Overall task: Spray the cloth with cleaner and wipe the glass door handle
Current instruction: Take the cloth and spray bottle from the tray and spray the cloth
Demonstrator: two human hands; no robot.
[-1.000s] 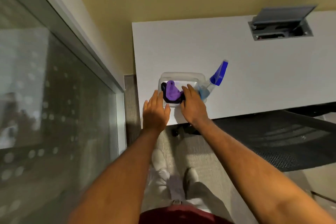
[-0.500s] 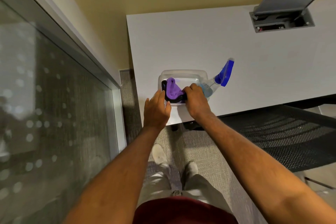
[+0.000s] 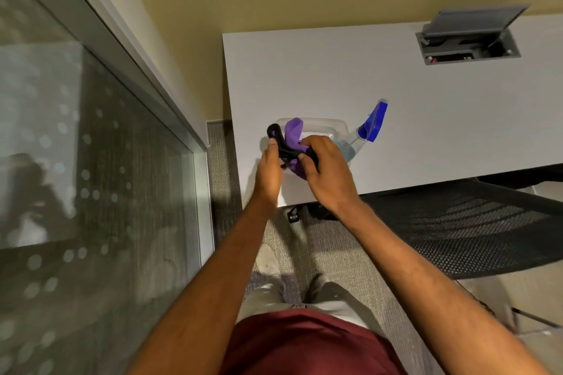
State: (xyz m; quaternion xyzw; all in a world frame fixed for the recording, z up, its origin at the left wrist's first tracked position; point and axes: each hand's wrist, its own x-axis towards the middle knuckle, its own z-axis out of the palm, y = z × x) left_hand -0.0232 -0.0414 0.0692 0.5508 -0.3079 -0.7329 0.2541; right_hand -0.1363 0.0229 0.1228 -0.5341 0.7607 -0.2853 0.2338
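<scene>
Both hands meet over the near-left corner of the white desk (image 3: 426,119), close to its front and left edges. Right hand (image 3: 327,173) has fingers curled shut around a bundle of purple cloth (image 3: 293,134) and black cloth (image 3: 281,146), thumb pressing on top. Left hand (image 3: 269,173) pinches the black cloth at its left end, fingertips closed on it. Bundle sits lifted just above a clear plastic tub (image 3: 327,128); whether it touches the rim, cannot tell. Spray bottle (image 3: 359,137) with blue trigger head leans at the tub's right side, nozzle pointing up-right, just beside the right hand. Desk beyond and right is bare up to a grey cable box (image 3: 469,39) with its lid up, well apart. Glass wall (image 3: 91,176) runs along the left, narrow carpet strip between it and desk. Black mesh chair (image 3: 472,228) at right under the desk edge.
</scene>
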